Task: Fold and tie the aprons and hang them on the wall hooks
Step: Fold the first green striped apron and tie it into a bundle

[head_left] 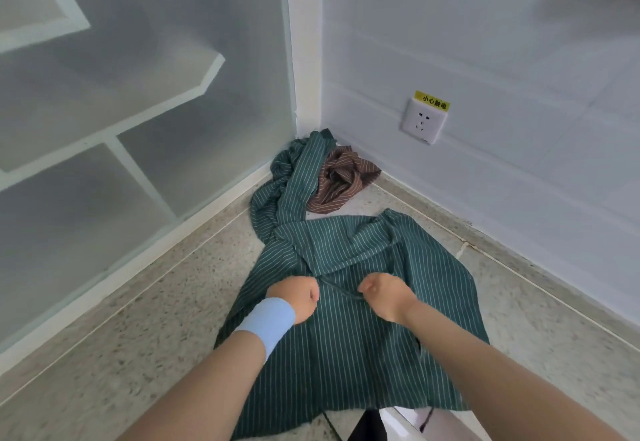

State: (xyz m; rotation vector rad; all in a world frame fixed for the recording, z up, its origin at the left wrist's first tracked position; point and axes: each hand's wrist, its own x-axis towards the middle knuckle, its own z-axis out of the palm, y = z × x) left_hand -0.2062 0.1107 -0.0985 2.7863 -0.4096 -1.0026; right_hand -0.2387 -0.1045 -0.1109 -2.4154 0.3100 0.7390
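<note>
Hands: left hand (299,297), right hand (384,293) fisted, seemingly pinching cord (338,289) | green apron (346,354) runs lengthwise toward corner (308,122)

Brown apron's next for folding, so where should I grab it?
Pinch the raised crumpled folds at the middle of the brown apron, coming from above on the near side: the green apron lies against its left edge and the wall stands close behind.
</note>
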